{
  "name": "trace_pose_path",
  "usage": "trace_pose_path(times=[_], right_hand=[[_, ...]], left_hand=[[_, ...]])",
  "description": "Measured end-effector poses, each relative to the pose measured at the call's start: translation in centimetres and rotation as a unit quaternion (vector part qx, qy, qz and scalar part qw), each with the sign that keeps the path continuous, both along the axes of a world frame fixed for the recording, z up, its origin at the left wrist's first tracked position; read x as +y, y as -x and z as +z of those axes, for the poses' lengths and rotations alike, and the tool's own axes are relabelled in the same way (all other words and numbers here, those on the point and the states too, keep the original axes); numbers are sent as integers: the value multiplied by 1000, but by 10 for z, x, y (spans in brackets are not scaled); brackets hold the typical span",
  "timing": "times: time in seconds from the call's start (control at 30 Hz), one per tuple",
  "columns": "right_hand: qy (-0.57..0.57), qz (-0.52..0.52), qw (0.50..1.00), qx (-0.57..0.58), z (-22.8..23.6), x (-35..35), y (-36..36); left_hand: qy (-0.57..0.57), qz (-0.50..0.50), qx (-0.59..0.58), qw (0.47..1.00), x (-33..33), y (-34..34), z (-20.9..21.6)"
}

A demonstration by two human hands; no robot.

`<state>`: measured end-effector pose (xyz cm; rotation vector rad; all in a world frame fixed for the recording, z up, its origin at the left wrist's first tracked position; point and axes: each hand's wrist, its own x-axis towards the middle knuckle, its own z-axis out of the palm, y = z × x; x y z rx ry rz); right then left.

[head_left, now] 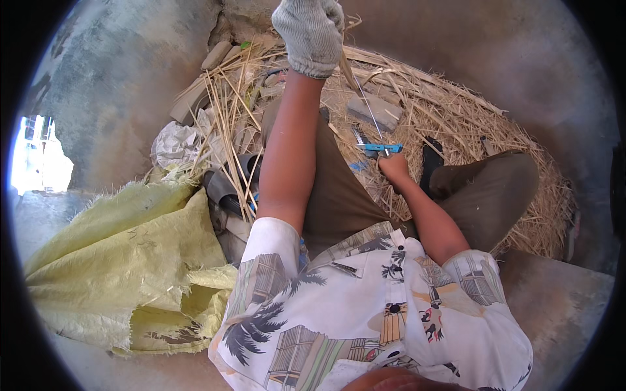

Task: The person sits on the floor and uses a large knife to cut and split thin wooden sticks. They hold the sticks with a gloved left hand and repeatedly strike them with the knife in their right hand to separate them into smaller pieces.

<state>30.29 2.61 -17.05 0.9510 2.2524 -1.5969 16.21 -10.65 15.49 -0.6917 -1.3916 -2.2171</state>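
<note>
My left hand [309, 36], in a grey knitted work glove, is raised at the far end of my outstretched arm. Its fingers are curled closed at the top edge of the picture, and a pale straw-coloured strip [348, 68] runs down from it. My right hand [394, 168], bare, is closed round a blue-handled tool [383, 148] between my knees. From the tool a thin shiny line, like a blade or a taut strip, slants up toward the pale strip's lower end; I cannot tell which. A dark toothed or ridged part shows left of the blue handle.
Straw-like shavings [495, 156] cover the ground ahead and right. Long thin strips [229, 124] lean at the left, by a crumpled whitish sack [176, 144] and dark sandals [223, 189]. A yellow woven sack [124, 260] lies left. A flat grey block [375, 112] sits ahead.
</note>
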Motion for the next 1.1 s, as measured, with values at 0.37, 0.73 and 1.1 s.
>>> trace_pose_path(times=[0.37, 0.73, 1.1], right_hand=[[463, -8, 866, -191, 71, 14, 17], [-13, -49, 928, 369, 116, -7, 18], [-45, -39, 998, -16, -26, 24, 13]], left_hand=[[20, -30, -4, 999, 9, 6, 3], [-23, 44, -39, 998, 6, 4, 3], [-50, -43, -66, 996, 21, -8, 4]])
